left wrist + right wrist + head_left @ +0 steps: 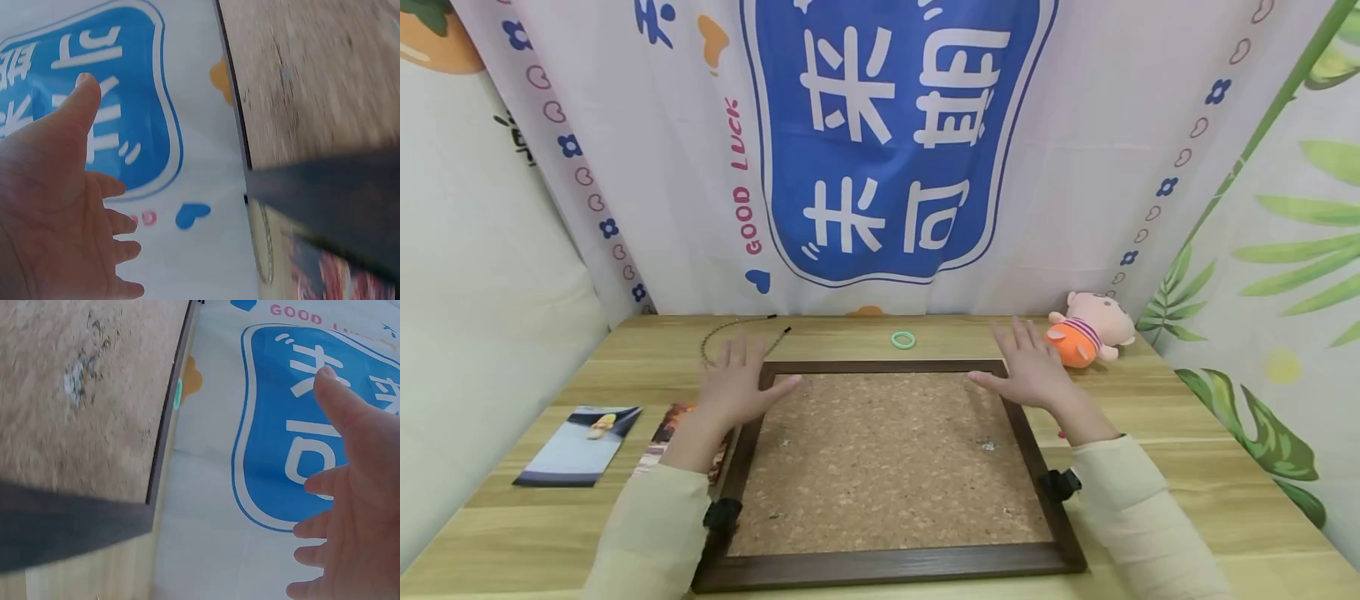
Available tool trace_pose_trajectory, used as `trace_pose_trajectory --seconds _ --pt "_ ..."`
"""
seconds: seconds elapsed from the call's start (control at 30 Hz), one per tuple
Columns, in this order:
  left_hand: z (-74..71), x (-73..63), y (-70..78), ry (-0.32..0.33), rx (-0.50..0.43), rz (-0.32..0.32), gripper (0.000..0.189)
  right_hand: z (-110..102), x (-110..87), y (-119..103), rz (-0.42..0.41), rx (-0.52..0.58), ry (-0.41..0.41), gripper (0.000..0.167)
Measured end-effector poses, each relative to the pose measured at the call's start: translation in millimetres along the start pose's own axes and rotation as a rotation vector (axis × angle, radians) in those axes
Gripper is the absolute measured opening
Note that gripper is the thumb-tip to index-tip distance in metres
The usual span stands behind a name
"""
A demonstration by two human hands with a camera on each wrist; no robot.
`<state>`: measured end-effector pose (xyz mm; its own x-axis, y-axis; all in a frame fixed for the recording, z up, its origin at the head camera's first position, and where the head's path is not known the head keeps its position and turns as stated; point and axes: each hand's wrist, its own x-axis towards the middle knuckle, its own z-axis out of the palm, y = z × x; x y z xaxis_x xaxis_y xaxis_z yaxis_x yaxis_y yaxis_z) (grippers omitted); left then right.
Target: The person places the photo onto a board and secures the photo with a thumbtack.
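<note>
A cork board (pixel 887 467) with a dark brown wooden frame (pixel 895 567) lies flat on the table, its cork face marked by a few pale worn spots. Over its far left corner my left hand (pixel 737 387) is held with fingers spread and thumb pointing inward. My right hand (pixel 1030 371) mirrors it over the far right corner. Both palms are bare in the wrist views, where the left hand (pixel 56 200) and the right hand (pixel 362 506) appear apart from the frame with nothing between their fingers.
Left of the board lie a photo card (pixel 580 446) and a darker reddish picture (pixel 673 425), partly behind my left arm. A thin chain cord (pixel 707 337) lies at the back left. Behind the board are a green ring (pixel 903 340) and a plush pig (pixel 1086 329). A printed curtain (pixel 880 292) borders the table.
</note>
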<state>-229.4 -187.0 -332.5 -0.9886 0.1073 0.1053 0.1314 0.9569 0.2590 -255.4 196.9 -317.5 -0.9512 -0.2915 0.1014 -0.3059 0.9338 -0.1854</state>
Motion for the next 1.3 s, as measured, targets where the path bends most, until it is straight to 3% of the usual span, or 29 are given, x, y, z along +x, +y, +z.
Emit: trace_pose_trajectory --seconds 0.2,0.37,0.57,0.7,0.97,1.3 --pt "-6.1 -10.2 -25.6 0.018 -0.008 -0.036 0.097 -6.6 -11.9 14.4 -0.014 0.015 0.030 0.088" --pt "-6.4 -22.8 -48.6 0.036 -0.047 -0.067 0.094 -0.9 -22.1 32.1 -0.042 0.096 0.051 0.083" --pt "2.5 -35.1 -75.4 0.038 -0.148 -0.114 0.094 14.7 -31.2 56.7 -0.114 0.225 0.108 0.075" --pt "9.4 -39.4 -89.2 0.037 -0.207 -0.111 0.093 22.6 -37.8 70.2 -0.118 0.314 0.126 0.068" --pt "17.1 -47.2 -103.0 -0.100 -0.414 -0.138 0.093 32.4 -52.6 95.0 0.010 0.447 0.058 0.069" --pt "23.7 -48.4 -107.6 -0.125 -0.433 -0.146 0.102 45.2 -58.9 109.8 0.079 0.474 -0.013 0.056"
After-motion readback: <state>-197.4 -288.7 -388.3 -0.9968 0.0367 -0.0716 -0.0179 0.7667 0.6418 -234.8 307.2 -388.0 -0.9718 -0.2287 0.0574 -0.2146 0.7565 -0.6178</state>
